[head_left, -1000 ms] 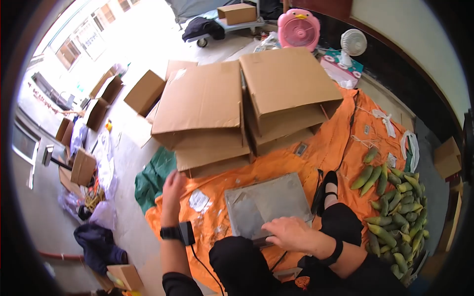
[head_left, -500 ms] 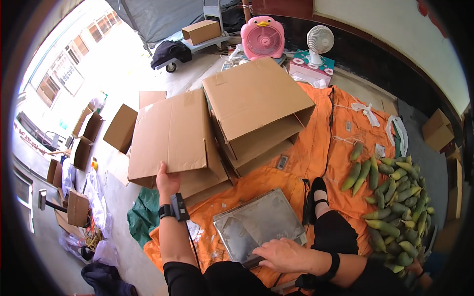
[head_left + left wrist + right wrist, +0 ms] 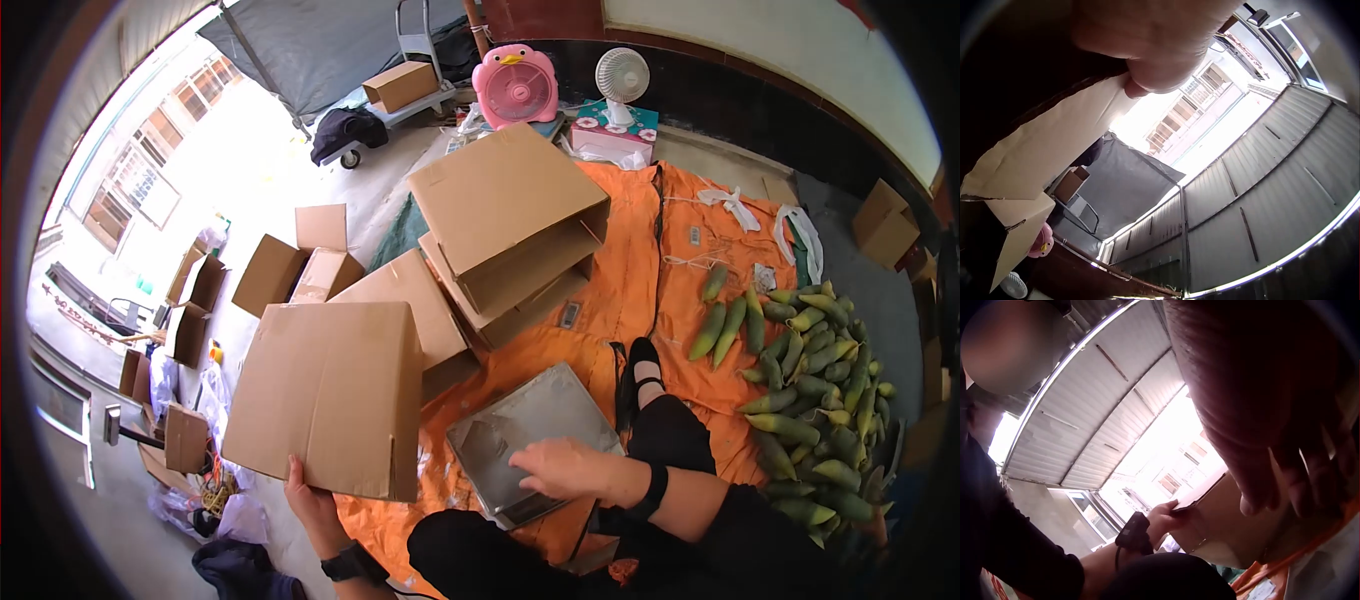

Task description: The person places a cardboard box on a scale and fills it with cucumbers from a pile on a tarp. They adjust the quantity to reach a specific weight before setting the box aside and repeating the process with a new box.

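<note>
My left hand [image 3: 313, 508] grips a brown cardboard box [image 3: 320, 385] by its near edge, thumb on the outer face. In the left wrist view the thumb [image 3: 1157, 69] lies against the pale carton wall [image 3: 1054, 137]. Over a flat grey slab [image 3: 490, 435] with a worn top, my right hand [image 3: 575, 470] hangs with nothing in it. Its fingers show loosely bent in the right wrist view. Another carton [image 3: 415, 295] sits just behind the held one, and a larger open-sided carton [image 3: 505, 200] stands beyond on the orange sheet [image 3: 625, 230].
A heap of green radish-like vegetables [image 3: 825, 400] lies on the right. At the back stand a pink fan [image 3: 515, 85], a white fan [image 3: 622, 78] and a trolley [image 3: 420, 100]. More cartons [image 3: 270, 275] and plastic bags [image 3: 245, 518] line the left side.
My left hand has gone from the sheet to the carton's edge and pulled that box nearer, away from the stack. The right hand stays over the grey slab.
</note>
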The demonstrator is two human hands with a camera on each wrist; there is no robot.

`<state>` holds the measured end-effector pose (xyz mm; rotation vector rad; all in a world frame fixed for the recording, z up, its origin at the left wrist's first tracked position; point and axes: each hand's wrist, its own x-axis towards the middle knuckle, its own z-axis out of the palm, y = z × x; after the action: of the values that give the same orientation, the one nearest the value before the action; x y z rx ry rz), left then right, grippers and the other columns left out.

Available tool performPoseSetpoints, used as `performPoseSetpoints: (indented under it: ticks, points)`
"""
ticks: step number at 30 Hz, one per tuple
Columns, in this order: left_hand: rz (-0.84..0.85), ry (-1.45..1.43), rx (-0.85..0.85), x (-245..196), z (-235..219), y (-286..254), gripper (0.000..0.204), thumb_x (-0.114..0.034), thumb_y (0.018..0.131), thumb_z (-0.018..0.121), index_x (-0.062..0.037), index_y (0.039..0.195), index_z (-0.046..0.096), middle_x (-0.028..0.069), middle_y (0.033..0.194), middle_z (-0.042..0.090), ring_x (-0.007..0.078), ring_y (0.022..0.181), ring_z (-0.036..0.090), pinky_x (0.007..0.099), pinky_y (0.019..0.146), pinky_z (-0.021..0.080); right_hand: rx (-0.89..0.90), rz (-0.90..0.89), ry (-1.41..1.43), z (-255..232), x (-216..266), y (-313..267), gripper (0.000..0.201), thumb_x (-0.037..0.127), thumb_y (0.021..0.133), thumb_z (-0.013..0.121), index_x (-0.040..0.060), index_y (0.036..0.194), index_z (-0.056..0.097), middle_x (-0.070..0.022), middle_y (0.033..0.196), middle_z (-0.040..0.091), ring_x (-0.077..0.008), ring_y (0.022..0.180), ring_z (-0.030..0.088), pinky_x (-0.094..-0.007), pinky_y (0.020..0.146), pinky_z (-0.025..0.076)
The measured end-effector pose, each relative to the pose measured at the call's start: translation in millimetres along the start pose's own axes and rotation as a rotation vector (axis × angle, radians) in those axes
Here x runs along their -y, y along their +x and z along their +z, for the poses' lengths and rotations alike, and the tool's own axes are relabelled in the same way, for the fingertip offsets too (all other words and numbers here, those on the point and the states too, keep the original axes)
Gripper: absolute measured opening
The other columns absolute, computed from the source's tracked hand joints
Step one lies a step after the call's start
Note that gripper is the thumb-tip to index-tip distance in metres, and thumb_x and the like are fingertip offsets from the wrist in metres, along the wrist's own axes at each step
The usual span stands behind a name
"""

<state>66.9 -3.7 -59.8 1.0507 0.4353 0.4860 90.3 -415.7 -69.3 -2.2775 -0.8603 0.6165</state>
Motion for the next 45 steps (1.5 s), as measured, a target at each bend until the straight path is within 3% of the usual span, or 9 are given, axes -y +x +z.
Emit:
performPoseSetpoints:
  ticks: [5,10,14,17,20,22,35,37,45]
  points:
    - [0.258,0.361,-0.009,-54.8,29.7,-69.8,0.028,-0.013,0.094,0.056,0.0037,0.117,0.057,0.0105,0.111,0.065,0.0188,0.096,0.064,0.0314,0.085,0.051,-0.072,0.046,-0.008,-15.7,2.7,-6.2,0.028,0.026,0.085,0.062,0.0085,0.106,0.057,-0.0144,0.1,0.064,-0.0339,0.098,0.062,-0.0464,0.08,0.05]
    - [0.33,0.64,0.046,-87.4,62.9,-126.8,0.025,-0.012,0.092,0.057,0.0043,0.111,0.061,0.0073,0.104,0.066,0.014,0.09,0.062,0.0278,0.079,0.048,-0.516,0.026,0.153,-28.8,-10.5,-8.5,0.032,0.023,0.085,0.063,0.0066,0.112,0.059,-0.014,0.101,0.06,-0.0311,0.094,0.059,-0.0389,0.08,0.049]
    - [0.422,1.098,0.363,-87.1,95.2,-153.9,0.012,-0.006,0.084,0.059,0.0038,0.09,0.063,0.0083,0.083,0.066,0.0182,0.073,0.06,0.032,0.066,0.045,-0.894,-0.005,0.362,-44.4,-21.6,-7.9,0.035,0.02,0.088,0.063,0.0031,0.118,0.056,-0.0113,0.097,0.057,-0.0228,0.09,0.058,-0.0316,0.076,0.048]
    - [0.425,1.393,0.719,-66.9,140.2,-172.9,0.017,-0.002,0.08,0.058,0.0049,0.094,0.064,0.0216,0.082,0.063,0.0359,0.075,0.063,0.0354,0.067,0.049,-0.998,-0.025,0.536,-50.6,-31.6,-7.6,0.037,0.022,0.09,0.061,0.0018,0.12,0.055,-0.0095,0.1,0.058,-0.0172,0.094,0.056,-0.0294,0.079,0.047]
    - [0.376,1.498,0.891,-30.0,167.9,-186.9,0.018,-0.006,0.081,0.059,0.0003,0.096,0.067,0.019,0.089,0.066,0.0371,0.08,0.064,0.0381,0.071,0.051,-1.041,-0.081,0.76,-53.8,-42.3,-5.2,0.037,0.024,0.092,0.061,0.0006,0.12,0.055,-0.0087,0.105,0.059,-0.0155,0.098,0.055,-0.0294,0.084,0.046]
    - [0.433,1.463,0.981,2.0,167.4,-188.5,0.015,-0.008,0.078,0.061,0.0026,0.088,0.063,0.021,0.078,0.061,0.0398,0.074,0.06,0.0413,0.064,0.047,-1.016,-0.064,0.818,-62.9,-36.0,-16.8,0.038,0.024,0.091,0.062,-0.0005,0.12,0.055,-0.0095,0.108,0.06,-0.0155,0.1,0.055,-0.029,0.087,0.045]
    - [0.329,1.687,0.917,37.8,190.1,-219.6,0.024,-0.01,0.079,0.062,-0.0015,0.101,0.064,0.0202,0.087,0.065,0.0393,0.082,0.062,0.0429,0.073,0.049,-0.832,0.048,0.464,-72.4,-47.1,-53.8,0.045,0.018,0.083,0.066,0.0036,0.124,0.052,-0.0149,0.118,0.059,-0.0293,0.11,0.055,-0.0381,0.095,0.044]
    - [0.396,1.696,0.838,36.1,193.5,-226.2,0.033,-0.012,0.08,0.063,-0.0043,0.112,0.063,0.0145,0.097,0.066,0.0329,0.087,0.063,0.0394,0.077,0.049,-0.838,0.036,0.454,-70.8,-49.8,-52.3,0.045,0.018,0.083,0.065,0.004,0.124,0.052,-0.0148,0.118,0.059,-0.0294,0.11,0.055,-0.0381,0.094,0.044]
    - [0.623,1.559,0.655,43.3,169.1,-243.2,0.045,-0.011,0.076,0.068,-0.0052,0.12,0.06,0.0135,0.112,0.061,0.0322,0.109,0.055,0.044,0.099,0.038,-0.874,0.013,0.441,-71.4,-44.8,-57.1,0.036,0.018,0.084,0.065,0.0044,0.116,0.058,-0.0159,0.111,0.06,-0.0307,0.104,0.057,-0.0371,0.091,0.045]
